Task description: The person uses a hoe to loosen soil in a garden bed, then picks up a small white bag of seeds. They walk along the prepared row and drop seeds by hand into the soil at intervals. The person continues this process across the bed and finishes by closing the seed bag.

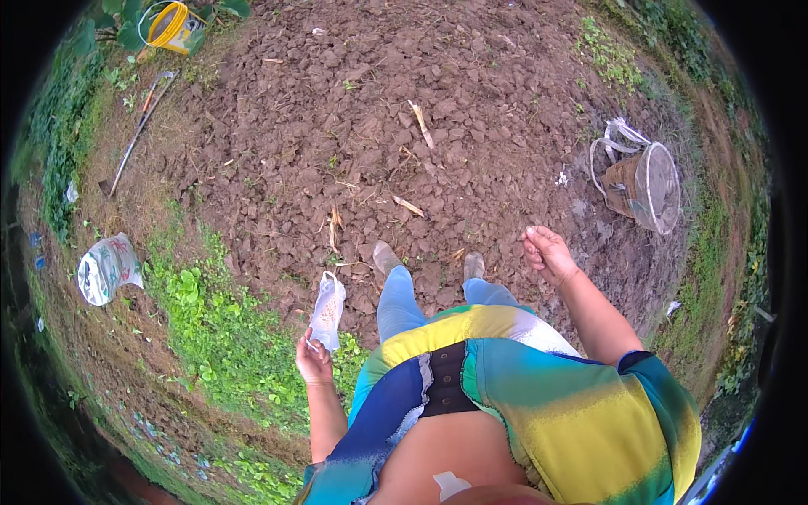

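Observation:
My left hand [314,362] grips the edge of a white translucent plastic bag [327,314], with small pale grains or seeds showing inside. The bag's loop handle lies at its upper end. Out to the right, my right hand [548,252] is held over the soil with thumb and fingertips pressed together. No object shows between those fingers, though anything tiny inside the curled fingers is hidden. Both shoes, muddy at the toes, stand on broken, cloddy brown soil [353,126] between the two hands.
Dry stalk pieces [421,124] lie on the clods. A caged-looking bucket [656,186] with strap handles stands right. At left are a filled patterned sack [110,269], a long-handled hoe [136,148] beside an orange-handled sickle [154,91], and a yellow bucket [177,28]. Low green plants [221,334] border the soil.

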`<move>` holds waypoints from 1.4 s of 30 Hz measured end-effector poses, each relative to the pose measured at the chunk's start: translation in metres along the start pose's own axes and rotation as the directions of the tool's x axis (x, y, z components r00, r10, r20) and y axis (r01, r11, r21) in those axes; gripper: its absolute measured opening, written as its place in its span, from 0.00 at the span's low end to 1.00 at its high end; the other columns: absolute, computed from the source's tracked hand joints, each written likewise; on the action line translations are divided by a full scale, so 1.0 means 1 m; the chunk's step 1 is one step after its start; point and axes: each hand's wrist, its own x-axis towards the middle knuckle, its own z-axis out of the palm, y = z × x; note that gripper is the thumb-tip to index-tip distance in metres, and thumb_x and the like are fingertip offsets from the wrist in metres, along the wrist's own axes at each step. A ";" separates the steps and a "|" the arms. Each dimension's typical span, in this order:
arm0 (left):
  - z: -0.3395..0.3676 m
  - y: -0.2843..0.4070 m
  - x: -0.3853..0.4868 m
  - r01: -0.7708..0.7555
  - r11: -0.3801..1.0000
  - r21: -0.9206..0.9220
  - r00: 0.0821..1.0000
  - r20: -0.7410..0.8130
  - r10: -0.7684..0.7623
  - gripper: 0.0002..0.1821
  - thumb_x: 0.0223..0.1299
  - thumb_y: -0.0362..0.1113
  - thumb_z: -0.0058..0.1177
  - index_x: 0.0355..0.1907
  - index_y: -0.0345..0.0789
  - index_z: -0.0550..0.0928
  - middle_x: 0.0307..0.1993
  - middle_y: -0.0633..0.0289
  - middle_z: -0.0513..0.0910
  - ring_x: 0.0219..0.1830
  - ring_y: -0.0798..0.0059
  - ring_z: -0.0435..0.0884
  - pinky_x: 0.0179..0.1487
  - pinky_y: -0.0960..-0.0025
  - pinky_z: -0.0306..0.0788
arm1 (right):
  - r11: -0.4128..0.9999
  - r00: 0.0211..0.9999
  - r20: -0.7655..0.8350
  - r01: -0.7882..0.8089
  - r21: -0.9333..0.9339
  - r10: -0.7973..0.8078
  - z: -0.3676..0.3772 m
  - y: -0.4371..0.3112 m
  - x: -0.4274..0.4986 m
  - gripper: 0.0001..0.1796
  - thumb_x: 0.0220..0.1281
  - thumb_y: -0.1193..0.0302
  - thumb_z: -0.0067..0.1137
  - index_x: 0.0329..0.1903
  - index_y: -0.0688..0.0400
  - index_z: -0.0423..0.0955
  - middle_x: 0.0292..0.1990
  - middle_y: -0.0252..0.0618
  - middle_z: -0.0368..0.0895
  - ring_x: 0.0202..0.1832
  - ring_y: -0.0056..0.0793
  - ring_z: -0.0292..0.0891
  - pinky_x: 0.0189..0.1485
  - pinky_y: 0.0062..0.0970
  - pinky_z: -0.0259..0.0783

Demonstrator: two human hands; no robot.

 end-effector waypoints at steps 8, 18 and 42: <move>-0.036 0.052 -0.004 -0.081 0.975 -0.209 0.997 0.000 0.083 0.20 0.69 0.45 0.49 0.53 0.30 0.77 0.24 0.64 0.77 0.15 0.78 0.65 0.14 0.77 0.54 | 0.992 0.977 0.171 0.122 0.029 -0.125 0.090 -0.038 0.013 0.08 0.74 0.67 0.52 0.42 0.59 0.72 0.24 0.26 0.67 0.19 0.11 0.54 0.17 0.13 0.48; -0.042 0.111 0.012 -0.110 0.955 -0.275 0.993 0.002 0.115 0.20 0.68 0.45 0.49 0.51 0.31 0.77 0.23 0.66 0.77 0.15 0.79 0.64 0.16 0.77 0.53 | 0.982 0.982 0.060 0.182 -0.042 -0.180 0.134 -0.069 0.007 0.06 0.74 0.69 0.51 0.43 0.59 0.71 0.26 0.26 0.68 0.21 0.11 0.56 0.18 0.13 0.50; 0.375 0.301 0.104 -0.425 0.870 -0.251 0.887 -0.308 0.345 0.23 0.68 0.45 0.47 0.48 0.24 0.76 0.28 0.63 0.77 0.19 0.80 0.62 0.19 0.77 0.52 | 0.986 0.985 0.171 0.000 -0.165 0.028 0.256 -0.301 0.426 0.15 0.77 0.66 0.47 0.60 0.52 0.71 0.25 0.26 0.67 0.18 0.12 0.51 0.18 0.16 0.49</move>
